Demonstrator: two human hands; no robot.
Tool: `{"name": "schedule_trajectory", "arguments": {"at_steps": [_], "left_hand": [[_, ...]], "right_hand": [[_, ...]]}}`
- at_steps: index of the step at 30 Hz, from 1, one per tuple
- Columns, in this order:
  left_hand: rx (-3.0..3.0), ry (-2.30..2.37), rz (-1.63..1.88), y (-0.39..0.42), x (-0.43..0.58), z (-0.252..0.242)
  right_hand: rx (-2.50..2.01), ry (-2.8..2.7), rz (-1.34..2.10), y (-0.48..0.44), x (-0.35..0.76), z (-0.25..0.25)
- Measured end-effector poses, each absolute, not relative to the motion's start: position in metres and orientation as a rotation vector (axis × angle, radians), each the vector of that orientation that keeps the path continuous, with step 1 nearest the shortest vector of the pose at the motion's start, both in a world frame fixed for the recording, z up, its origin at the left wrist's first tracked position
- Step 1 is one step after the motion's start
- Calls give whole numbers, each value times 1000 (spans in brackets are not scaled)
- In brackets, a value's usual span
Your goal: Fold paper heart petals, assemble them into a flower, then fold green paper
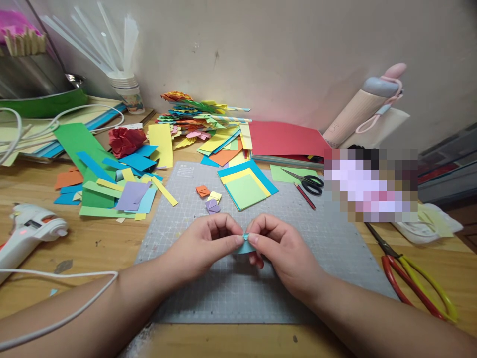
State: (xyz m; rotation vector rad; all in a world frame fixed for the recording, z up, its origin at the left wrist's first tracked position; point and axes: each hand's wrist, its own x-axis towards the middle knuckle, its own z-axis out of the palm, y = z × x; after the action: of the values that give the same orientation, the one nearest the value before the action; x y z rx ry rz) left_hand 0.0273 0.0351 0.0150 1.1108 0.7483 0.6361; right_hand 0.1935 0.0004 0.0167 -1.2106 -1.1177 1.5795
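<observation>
Both hands are over the grey cutting mat (231, 293), near its front-middle. The left hand (206, 243) and right hand (283, 251) meet fingertip to fingertip and pinch a tiny light blue paper piece (246, 246) between thumbs and forefingers, so both are closed on it. It sits just above the mat, and most of it is hidden by the fingers, so I can't tell how it's folded.

Further back on the mat are three little folded bits close together: an orange one (202, 190), a yellow one (215, 196) and a purple one (212, 206). Just right of those, still on the mat, is a stack of paper squares (248, 188), green on yellow on blue.

At the mat's back right corner are black-handled scissors (307, 182) with a red pencil (304, 195) just beside them. Off the right edge of the mat lie bigger scissors with red and yellow handles (413, 281).

Left of the mat on the wooden counter (93, 243) is a messy pile of coloured paper scraps (112, 184), and further left a white glue gun (28, 233). Behind the mat there's a big red sheet (283, 139).
</observation>
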Motion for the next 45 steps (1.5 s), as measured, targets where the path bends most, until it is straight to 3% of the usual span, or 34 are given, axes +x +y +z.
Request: {"name": "schedule_trajectory", "arguments": {"at_steps": [45], "left_hand": [[1176, 767, 547, 34, 28, 22]], "right_hand": [[-1183, -1148, 1666, 1, 194, 14]]}}
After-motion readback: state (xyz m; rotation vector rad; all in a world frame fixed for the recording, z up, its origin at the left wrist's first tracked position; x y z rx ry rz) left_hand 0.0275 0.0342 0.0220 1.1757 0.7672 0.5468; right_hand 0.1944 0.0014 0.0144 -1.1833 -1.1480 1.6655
